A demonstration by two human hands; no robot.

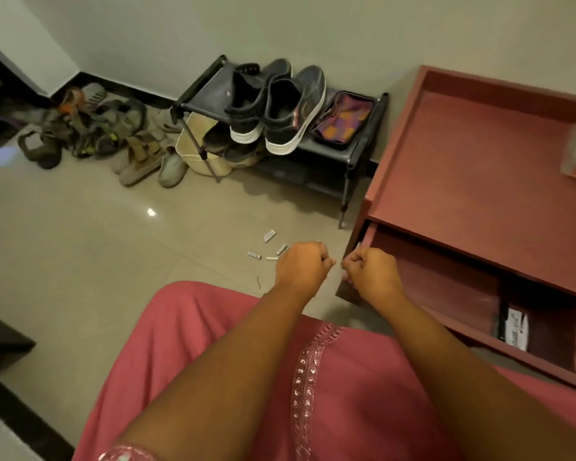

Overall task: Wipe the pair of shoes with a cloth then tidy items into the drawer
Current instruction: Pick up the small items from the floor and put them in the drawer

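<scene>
Fingers (326, 261) of both hands curled, possibly pinching something tiny; contents unclear. Tidying step apparently underway: small items (269, 251) just left, open drawer (446, 284) right, awaiting loading.

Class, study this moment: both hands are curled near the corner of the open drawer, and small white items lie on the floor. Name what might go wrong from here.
1. The small white items lie scattered on the floor just beyond the left hand; one might be overlooked or knocked aside.
2. The right hand is at the corner of the open drawer; fingers could get pinched if it slides shut.
</scene>
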